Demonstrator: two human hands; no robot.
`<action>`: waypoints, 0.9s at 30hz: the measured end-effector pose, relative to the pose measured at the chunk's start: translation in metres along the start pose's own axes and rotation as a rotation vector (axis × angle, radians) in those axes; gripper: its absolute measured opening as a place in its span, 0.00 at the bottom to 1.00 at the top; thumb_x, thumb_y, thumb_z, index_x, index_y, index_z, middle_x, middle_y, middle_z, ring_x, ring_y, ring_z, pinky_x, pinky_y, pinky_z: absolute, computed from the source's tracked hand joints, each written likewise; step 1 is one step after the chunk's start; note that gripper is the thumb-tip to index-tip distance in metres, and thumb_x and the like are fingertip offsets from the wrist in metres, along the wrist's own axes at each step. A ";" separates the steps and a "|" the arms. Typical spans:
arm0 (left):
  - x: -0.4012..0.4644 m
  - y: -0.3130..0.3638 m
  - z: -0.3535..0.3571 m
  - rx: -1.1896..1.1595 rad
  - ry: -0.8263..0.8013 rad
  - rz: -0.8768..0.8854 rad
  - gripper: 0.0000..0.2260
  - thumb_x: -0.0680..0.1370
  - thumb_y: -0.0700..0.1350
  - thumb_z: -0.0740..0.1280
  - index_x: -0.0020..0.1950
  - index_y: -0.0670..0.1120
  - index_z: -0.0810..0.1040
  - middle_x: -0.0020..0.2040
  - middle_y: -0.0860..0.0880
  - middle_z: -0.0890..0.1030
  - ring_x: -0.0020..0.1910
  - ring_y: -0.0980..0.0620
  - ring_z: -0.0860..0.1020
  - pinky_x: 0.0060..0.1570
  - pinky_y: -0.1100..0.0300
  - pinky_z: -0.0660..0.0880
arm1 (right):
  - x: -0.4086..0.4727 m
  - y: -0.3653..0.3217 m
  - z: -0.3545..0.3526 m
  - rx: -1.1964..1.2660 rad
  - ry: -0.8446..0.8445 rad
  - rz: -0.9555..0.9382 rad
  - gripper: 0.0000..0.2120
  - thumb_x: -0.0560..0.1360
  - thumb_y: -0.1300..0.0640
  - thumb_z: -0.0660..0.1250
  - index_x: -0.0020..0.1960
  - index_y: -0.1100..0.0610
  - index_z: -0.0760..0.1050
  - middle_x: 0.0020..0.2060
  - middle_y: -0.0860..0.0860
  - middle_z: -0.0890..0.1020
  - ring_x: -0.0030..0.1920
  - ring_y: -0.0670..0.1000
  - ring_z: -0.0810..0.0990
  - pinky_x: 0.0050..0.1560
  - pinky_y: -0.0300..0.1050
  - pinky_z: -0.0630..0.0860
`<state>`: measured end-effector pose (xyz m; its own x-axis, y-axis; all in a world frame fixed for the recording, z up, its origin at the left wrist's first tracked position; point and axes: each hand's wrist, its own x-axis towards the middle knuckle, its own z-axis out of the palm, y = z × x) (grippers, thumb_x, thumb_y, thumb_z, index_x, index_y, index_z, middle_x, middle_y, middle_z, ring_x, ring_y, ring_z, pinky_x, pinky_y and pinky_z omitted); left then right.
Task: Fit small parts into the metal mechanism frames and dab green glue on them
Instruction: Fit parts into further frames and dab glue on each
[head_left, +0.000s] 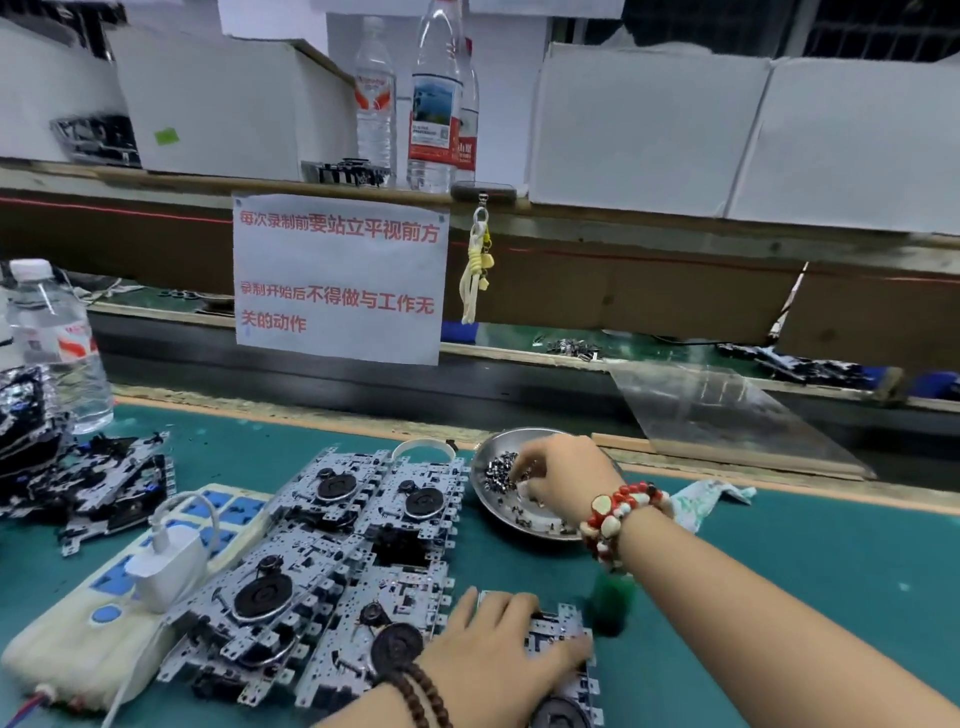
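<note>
Nearest the viewer, the left hand (498, 649) lies palm down with fingers spread flat, pressing a metal mechanism frame (563, 649) onto the green mat (779, 597). Just left of it lie four more frames (332, 561), beside a power strip (104, 597) with a white charger (169, 566). Farther back, the right hand (563, 480) reaches into a metal dish (498, 512), fingertips curled down among small dark parts (500, 470); whether they pinch one cannot be told.

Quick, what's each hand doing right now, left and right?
Left hand: open, fingers pressing flat on a metal mechanism frame.
Right hand: in the metal dish of small parts, fingers curled down; cannot tell if it grips any.
</note>
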<state>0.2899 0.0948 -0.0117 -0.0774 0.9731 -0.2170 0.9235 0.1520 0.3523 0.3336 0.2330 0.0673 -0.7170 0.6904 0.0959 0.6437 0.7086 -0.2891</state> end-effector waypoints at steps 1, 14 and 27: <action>0.005 -0.003 0.004 0.040 -0.048 0.064 0.25 0.78 0.60 0.54 0.73 0.59 0.50 0.73 0.48 0.54 0.74 0.48 0.49 0.71 0.50 0.44 | -0.011 0.002 -0.002 0.048 0.015 -0.017 0.09 0.74 0.59 0.67 0.52 0.52 0.82 0.50 0.49 0.83 0.47 0.48 0.80 0.55 0.40 0.72; 0.012 0.010 0.027 0.005 0.038 0.200 0.54 0.61 0.61 0.76 0.74 0.59 0.41 0.74 0.53 0.46 0.73 0.53 0.44 0.73 0.49 0.49 | -0.138 0.063 0.038 0.848 0.191 0.259 0.11 0.72 0.68 0.69 0.38 0.53 0.79 0.29 0.48 0.82 0.34 0.43 0.83 0.31 0.33 0.75; 0.014 0.012 0.033 -0.266 0.321 0.087 0.20 0.79 0.58 0.55 0.70 0.60 0.58 0.66 0.63 0.61 0.70 0.60 0.49 0.71 0.59 0.51 | -0.132 0.077 0.078 1.151 0.228 0.327 0.07 0.72 0.70 0.67 0.41 0.59 0.78 0.32 0.50 0.80 0.32 0.41 0.78 0.31 0.36 0.76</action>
<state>0.3119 0.1048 -0.0405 -0.1550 0.9825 0.1035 0.8056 0.0651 0.5889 0.4571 0.1846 -0.0416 -0.4277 0.9039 -0.0083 0.0892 0.0330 -0.9955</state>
